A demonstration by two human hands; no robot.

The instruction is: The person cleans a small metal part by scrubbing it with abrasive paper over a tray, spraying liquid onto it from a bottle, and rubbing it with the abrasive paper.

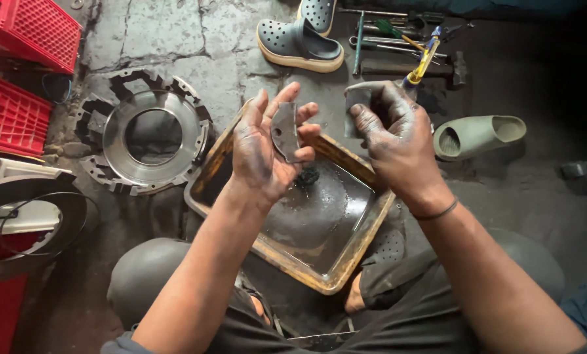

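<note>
My left hand [262, 152], black with grease, holds a small curved grey metal plate [285, 133] with a hole in it, pinched between thumb and fingers. To its right, my right hand [398, 141] grips a piece of grey abrasive paper [357, 99]. Both hands hover above a rusty yellow-rimmed metal tray [359, 248] holding dark liquid. A small black lump [308, 176] lies in the tray under the left hand.
A round steel clutch pressure plate [152, 136] lies on the cracked concrete at left, with red crates [24, 39] beyond. Clogs [300, 44] and a sandal [478, 135] lie around. Hand tools, among them a hammer [408, 67] and a screwdriver [422, 64], lie at top right.
</note>
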